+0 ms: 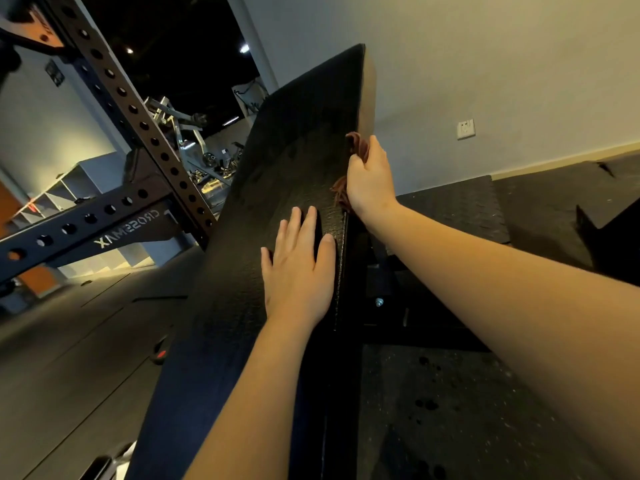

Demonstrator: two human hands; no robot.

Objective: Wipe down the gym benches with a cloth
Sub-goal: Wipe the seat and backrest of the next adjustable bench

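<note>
From the head view, the reddish-brown crumpled cloth [356,144] lies against the right edge of the black, textured, padded gym bench [294,140], about midway along its sloping pad. The right hand [370,181] covers most of the cloth and grips it, fingers curled over it onto the pad's edge; frayed bits of cloth show above the fingers and below the heel of the palm. The right forearm reaches in from the near right, well extended.

The left hand [298,271] is released and holds nothing. It lies flat, palm down on the pad just nearer than the cloth, fingers straight and slightly spread, the thumb close to the pad's right edge. It does not touch the cloth.

To the left stands a dark steel rack upright with rows of holes [138,116]. Far left, pale open shelving [65,188] lines the wall — its contents are too dim to make out. A white wall socket [465,129] sits on the right wall, above the dark speckled rubber floor [450,410].
</note>
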